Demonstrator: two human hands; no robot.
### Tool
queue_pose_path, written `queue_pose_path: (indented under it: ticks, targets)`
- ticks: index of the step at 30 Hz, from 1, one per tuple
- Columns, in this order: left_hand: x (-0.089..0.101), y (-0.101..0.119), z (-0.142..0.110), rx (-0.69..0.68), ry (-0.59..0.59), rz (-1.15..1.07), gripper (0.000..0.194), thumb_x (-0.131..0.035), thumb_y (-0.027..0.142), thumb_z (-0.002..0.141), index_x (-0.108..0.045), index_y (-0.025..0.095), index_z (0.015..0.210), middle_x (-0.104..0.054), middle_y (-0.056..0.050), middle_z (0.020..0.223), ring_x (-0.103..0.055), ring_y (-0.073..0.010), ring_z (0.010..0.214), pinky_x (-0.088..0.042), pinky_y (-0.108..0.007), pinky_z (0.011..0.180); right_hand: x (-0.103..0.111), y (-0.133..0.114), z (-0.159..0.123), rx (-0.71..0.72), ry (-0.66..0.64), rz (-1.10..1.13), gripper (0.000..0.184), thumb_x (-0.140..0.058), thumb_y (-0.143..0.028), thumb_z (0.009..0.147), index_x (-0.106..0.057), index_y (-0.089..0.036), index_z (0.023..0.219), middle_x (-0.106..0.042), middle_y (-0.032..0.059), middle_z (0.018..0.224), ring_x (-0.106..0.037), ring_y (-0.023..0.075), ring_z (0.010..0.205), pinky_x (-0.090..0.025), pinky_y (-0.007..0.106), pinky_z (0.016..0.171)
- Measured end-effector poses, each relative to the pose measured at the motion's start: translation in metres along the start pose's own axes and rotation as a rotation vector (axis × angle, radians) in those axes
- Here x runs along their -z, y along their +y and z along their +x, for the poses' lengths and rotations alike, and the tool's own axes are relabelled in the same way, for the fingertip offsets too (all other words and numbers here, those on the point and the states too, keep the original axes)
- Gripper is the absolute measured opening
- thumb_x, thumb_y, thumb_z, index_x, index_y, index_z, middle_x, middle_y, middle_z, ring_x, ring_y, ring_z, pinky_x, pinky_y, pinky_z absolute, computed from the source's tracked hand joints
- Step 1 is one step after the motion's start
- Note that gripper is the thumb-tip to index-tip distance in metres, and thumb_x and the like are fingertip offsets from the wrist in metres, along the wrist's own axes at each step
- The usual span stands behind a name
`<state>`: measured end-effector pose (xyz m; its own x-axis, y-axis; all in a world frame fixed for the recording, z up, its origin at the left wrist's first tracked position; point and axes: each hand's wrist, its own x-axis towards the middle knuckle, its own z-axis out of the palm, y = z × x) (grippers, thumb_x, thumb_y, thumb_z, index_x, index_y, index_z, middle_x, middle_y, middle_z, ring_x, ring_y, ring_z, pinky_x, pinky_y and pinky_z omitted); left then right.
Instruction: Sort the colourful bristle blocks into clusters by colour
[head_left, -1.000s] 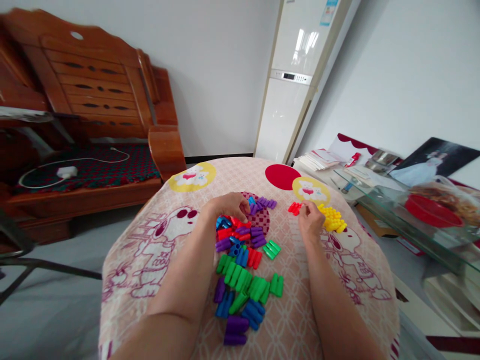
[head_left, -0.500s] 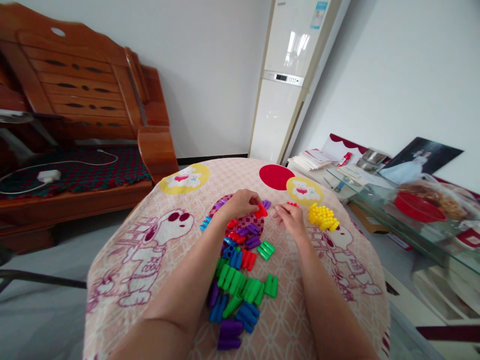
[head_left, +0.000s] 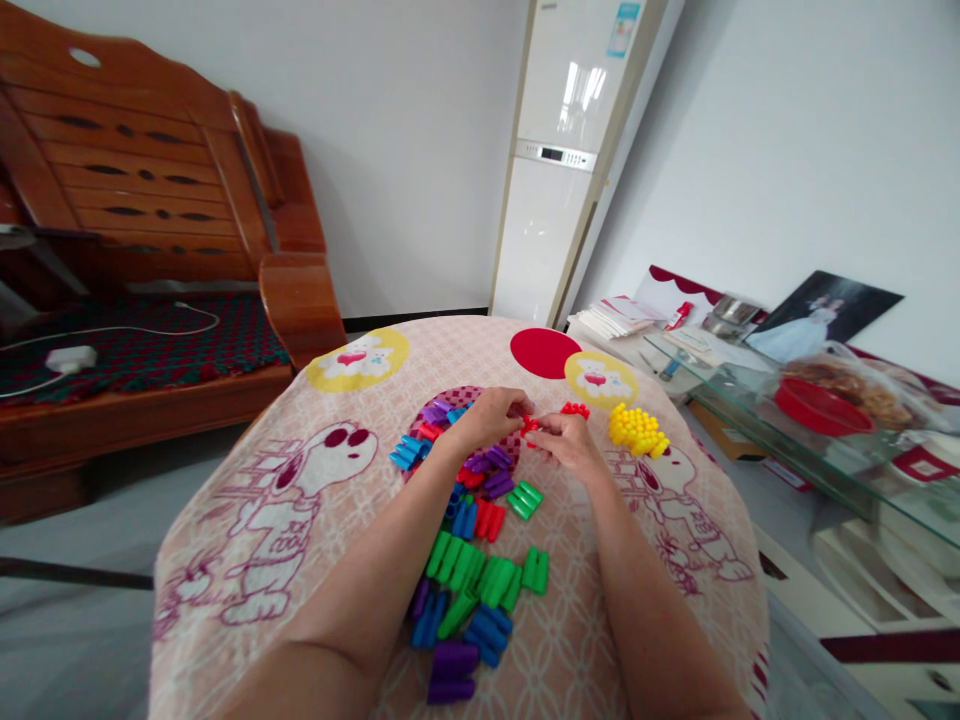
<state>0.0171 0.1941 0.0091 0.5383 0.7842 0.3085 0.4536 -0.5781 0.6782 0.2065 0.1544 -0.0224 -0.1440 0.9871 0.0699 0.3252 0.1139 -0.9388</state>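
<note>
Between my hands is a small red plastic building block (head_left: 529, 427). My left hand (head_left: 496, 416) is closed, its fingertips pinching the block from the left. The fingers of my right hand (head_left: 571, 441) are closed on its right side. Just beyond my right hand lies a cluster of red blocks (head_left: 575, 410). Under and beside my left forearm are loose blocks: purple ones (head_left: 498, 484), blue ones (head_left: 407, 453) and a green one (head_left: 525, 499). Nearer to me lie several joined green blocks (head_left: 459, 562) and a purple block (head_left: 453, 672). The hidden parts of the held block cannot be made out.
A stack of yellow blocks (head_left: 637, 430) stands right of my right hand. The round table wears a patterned tablecloth (head_left: 315, 400). At right is a glass shelf (head_left: 720, 400) with a red bowl (head_left: 821, 405). A wooden bench (head_left: 150, 330) stands at left.
My right hand has moved left to the red block, which my left hand held alone before. Both hands now meet at it. The whole view has shifted slightly.
</note>
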Motion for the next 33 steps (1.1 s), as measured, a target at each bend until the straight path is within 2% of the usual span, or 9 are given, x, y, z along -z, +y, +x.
queue_pose_path:
  ticks: [2, 6, 7, 9, 15, 22, 26, 33]
  targets:
    - [0.007, -0.002, 0.000, 0.015, 0.052, 0.013, 0.024, -0.061, 0.011, 0.073, -0.072, 0.013, 0.094, -0.075, -0.005, 0.092, -0.068, -0.0149, 0.081, -0.051, -0.023, 0.074, 0.013, 0.002, 0.001, -0.009, 0.170, 0.020, 0.037, -0.072, -0.047, 0.070, -0.070, -0.014, 0.086, -0.067, 0.0020, 0.062, -0.056, 0.0127, 0.045, -0.038, 0.021, 0.037]
    - [0.025, -0.009, -0.002, 0.099, 0.122, 0.049, 0.022, -0.061, 0.017, 0.076, -0.072, 0.014, 0.095, -0.075, -0.005, 0.091, -0.068, -0.0160, 0.081, -0.053, -0.026, 0.077, 0.040, 0.014, 0.003, -0.063, 0.629, 0.000, 0.047, -0.072, -0.048, 0.065, -0.071, -0.011, 0.094, -0.070, 0.0056, 0.065, -0.062, 0.0186, 0.050, -0.044, 0.025, 0.038]
    - [0.028, -0.011, -0.003, 0.117, 0.129, 0.049, 0.022, -0.061, 0.019, 0.076, -0.072, 0.014, 0.094, -0.075, -0.005, 0.089, -0.068, -0.0160, 0.080, -0.053, -0.026, 0.077, 0.045, 0.019, 0.004, -0.078, 0.713, -0.034, 0.048, -0.072, -0.047, 0.064, -0.072, -0.010, 0.095, -0.070, 0.0064, 0.066, -0.064, 0.0198, 0.051, -0.046, 0.026, 0.040]
    - [0.032, -0.014, -0.004, 0.142, 0.133, 0.044, 0.022, -0.061, 0.021, 0.076, -0.072, 0.014, 0.094, -0.075, -0.004, 0.087, -0.068, -0.0159, 0.079, -0.054, -0.026, 0.077, 0.052, 0.026, 0.004, -0.112, 0.795, -0.101, 0.049, -0.073, -0.044, 0.062, -0.073, -0.008, 0.095, -0.072, 0.0078, 0.068, -0.065, 0.0214, 0.052, -0.049, 0.028, 0.042]
    - [0.031, -0.015, -0.005, 0.143, 0.121, 0.025, 0.022, -0.060, 0.021, 0.076, -0.073, 0.013, 0.093, -0.075, -0.005, 0.086, -0.068, -0.0166, 0.080, -0.053, -0.026, 0.076, 0.051, 0.039, 0.007, -0.215, 0.721, -0.173, 0.045, -0.074, -0.038, 0.062, -0.075, -0.010, 0.097, -0.072, 0.0085, 0.065, -0.065, 0.0231, 0.049, -0.044, 0.028, 0.037]
    - [0.031, -0.017, -0.006, 0.140, 0.107, 0.045, 0.021, -0.060, 0.022, 0.076, -0.073, 0.014, 0.091, -0.075, -0.005, 0.083, -0.068, -0.0163, 0.080, -0.052, -0.025, 0.074, 0.057, 0.048, 0.012, -0.130, 0.806, -0.447, 0.033, -0.069, -0.039, 0.069, -0.076, -0.011, 0.085, -0.072, 0.0112, 0.067, -0.070, 0.0264, 0.071, -0.052, 0.031, 0.060]
    - [0.033, -0.018, -0.006, 0.161, 0.118, 0.058, 0.021, -0.061, 0.023, 0.076, -0.073, 0.014, 0.090, -0.074, -0.004, 0.080, -0.067, -0.0158, 0.077, -0.052, -0.025, 0.072, 0.056, 0.052, 0.013, -0.066, 0.797, -0.501, 0.027, -0.068, -0.039, 0.069, -0.074, -0.014, 0.078, -0.071, 0.0091, 0.063, -0.069, 0.0243, 0.067, -0.051, 0.029, 0.060]
    - [0.034, -0.018, -0.006, 0.178, 0.100, 0.060, 0.020, -0.061, 0.023, 0.076, -0.072, 0.014, 0.090, -0.074, -0.004, 0.081, -0.067, -0.0159, 0.077, -0.052, -0.025, 0.073, 0.058, 0.058, 0.013, -0.089, 0.687, -0.553, 0.026, -0.069, -0.039, 0.067, -0.074, -0.015, 0.076, -0.071, 0.0072, 0.063, -0.069, 0.0236, 0.068, -0.050, 0.028, 0.058]
